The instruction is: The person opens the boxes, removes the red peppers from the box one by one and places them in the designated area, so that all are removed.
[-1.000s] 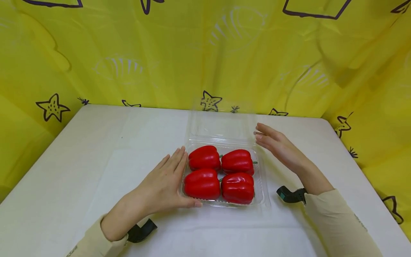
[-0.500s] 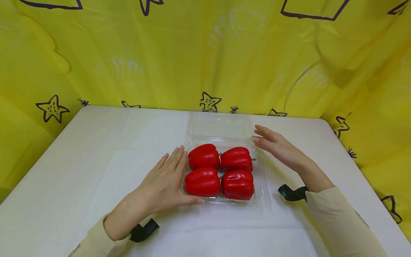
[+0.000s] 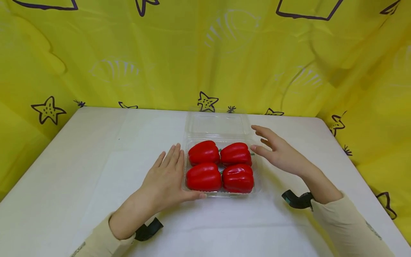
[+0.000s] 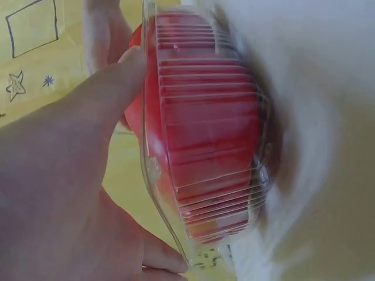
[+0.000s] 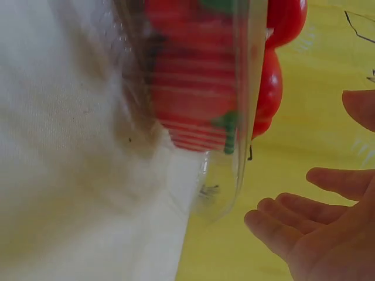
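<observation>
A clear plastic clamshell container [image 3: 231,195] sits mid-table with its lid [image 3: 219,125] folded back towards the curtain. Several red bell peppers [image 3: 203,177] with green stems lie in two rows inside its base. Along the container's left side, my left hand [image 3: 163,182] rests with straight fingers, its thumb across the front left corner. The left wrist view shows that thumb [image 4: 126,73] at the rim. My right hand [image 3: 282,151] hovers by the back right corner, fingers relaxed and thumb apart. In the right wrist view, its fingers [image 5: 281,228] hold nothing and stand clear of the container wall.
The white table [image 3: 135,132] extends around the container. A yellow curtain [image 3: 167,53] printed with starfish and fish hangs behind and at both sides. Black wrist mounts [image 3: 298,200] sit under both forearms.
The container has shifted a little away from me with the peppers, and its lid lies lower. My left hand stays against it. The right thumb has spread from the fingers.
</observation>
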`<state>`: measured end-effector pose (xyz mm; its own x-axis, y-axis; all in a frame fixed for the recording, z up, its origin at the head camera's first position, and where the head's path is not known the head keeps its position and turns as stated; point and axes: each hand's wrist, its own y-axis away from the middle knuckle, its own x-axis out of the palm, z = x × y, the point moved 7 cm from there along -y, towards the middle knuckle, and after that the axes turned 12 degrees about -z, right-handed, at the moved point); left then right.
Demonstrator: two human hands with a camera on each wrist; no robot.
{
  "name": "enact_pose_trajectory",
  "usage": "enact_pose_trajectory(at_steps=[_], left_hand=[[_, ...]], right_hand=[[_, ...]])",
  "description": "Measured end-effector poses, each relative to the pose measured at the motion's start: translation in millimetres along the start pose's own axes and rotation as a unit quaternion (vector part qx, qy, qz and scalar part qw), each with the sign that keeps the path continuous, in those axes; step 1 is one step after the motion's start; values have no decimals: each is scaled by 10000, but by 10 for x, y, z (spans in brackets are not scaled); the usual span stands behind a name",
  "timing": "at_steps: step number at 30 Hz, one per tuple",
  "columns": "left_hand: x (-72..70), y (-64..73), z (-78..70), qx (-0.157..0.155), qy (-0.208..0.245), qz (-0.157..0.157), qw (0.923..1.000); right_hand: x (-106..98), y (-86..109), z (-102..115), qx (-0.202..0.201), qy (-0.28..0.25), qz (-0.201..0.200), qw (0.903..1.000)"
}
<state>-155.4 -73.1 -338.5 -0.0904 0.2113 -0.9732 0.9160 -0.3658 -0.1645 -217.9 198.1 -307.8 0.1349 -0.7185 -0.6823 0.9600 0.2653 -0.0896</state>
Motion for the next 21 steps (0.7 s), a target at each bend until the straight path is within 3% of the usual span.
enact_pose_trajectory(at_steps=[13,21], left_hand=[[9,-56,26,127,336,-75,9993],[48,-73,3,150,345,-144,9992]], right_hand=[[48,226,259,-685,572,-13,9960],[174,337,405,-1152,1077,112,9874]])
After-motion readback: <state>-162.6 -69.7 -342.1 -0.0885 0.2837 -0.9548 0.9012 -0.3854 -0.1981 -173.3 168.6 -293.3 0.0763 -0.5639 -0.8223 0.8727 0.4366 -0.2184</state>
